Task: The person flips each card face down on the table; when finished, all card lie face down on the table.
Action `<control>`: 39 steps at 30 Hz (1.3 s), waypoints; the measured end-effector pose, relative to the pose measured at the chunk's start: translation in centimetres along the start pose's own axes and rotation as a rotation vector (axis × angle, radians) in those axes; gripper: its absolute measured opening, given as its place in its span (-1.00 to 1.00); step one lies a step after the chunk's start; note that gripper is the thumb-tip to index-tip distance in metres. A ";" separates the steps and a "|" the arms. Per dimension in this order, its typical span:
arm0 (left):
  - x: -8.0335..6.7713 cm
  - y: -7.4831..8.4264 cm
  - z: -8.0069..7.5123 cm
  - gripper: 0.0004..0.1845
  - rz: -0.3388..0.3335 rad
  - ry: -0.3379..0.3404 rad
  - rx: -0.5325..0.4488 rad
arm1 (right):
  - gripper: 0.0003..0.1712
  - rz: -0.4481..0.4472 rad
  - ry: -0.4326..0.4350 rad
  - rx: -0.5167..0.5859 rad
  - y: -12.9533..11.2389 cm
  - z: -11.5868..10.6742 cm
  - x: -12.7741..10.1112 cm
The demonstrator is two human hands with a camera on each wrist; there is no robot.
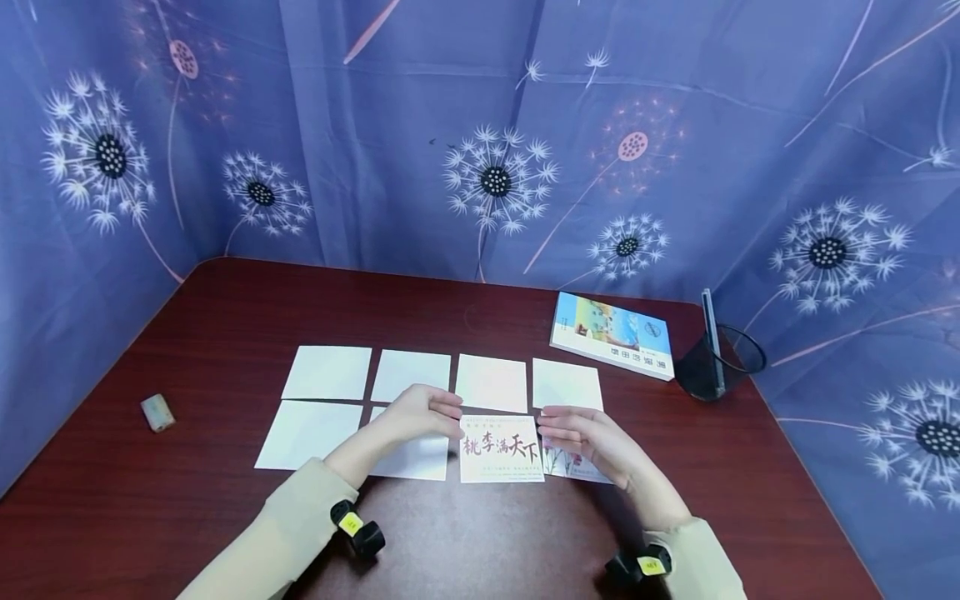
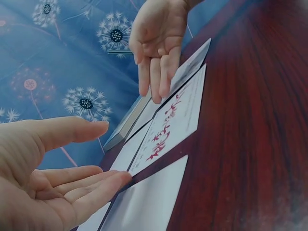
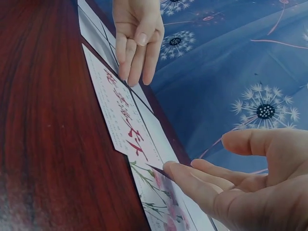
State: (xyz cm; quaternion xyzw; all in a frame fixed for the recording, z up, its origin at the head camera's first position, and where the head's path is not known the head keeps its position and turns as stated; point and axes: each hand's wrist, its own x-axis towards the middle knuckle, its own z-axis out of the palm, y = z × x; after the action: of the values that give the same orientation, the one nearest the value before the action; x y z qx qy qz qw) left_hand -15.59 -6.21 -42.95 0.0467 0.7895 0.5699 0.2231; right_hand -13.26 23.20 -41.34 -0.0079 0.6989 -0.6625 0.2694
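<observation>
A white card with red Chinese lettering (image 1: 501, 450) lies face up in the near row, between my two hands. My left hand (image 1: 420, 414) is at its left edge, fingers extended and holding nothing, over a blank white card (image 1: 412, 457). On the other side my right hand (image 1: 585, 433) has its fingertips right at the lettered card's right edge. Partly under that hand is a card with pink flowers (image 3: 161, 192). Both palms face each other in the left wrist view, thumbs apart from the fingers.
Several blank white cards (image 1: 326, 372) form a far row and the left of the near row. A book (image 1: 611, 333) and a black mesh pen holder (image 1: 699, 371) stand at the back right. A small whitish block (image 1: 157, 412) lies at the left. A blue curtain (image 1: 405, 167) hangs behind.
</observation>
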 end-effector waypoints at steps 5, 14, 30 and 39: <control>0.1 0.2 0.1 -0.41 -0.032 0.015 0.006 | -0.37 0.004 -0.007 0.002 0.1 0.1 0.2; 0.0 0.2 0.2 -0.39 -0.021 -0.010 -0.015 | -0.37 0.011 0.004 -0.033 0.0 0.3 0.4; -0.1 0.0 0.0 -0.38 -0.023 0.003 -0.027 | -0.37 0.026 0.013 0.045 0.4 0.3 1.2; -0.2 0.1 0.1 -0.37 -0.043 0.025 -0.039 | -0.36 0.017 0.011 0.093 0.5 0.2 1.2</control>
State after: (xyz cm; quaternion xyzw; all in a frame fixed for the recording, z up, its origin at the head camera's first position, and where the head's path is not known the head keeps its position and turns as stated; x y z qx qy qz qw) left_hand -15.41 -6.17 -42.85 0.0183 0.7818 0.5807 0.2263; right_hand -14.02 22.65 -42.20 0.0142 0.6687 -0.6922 0.2711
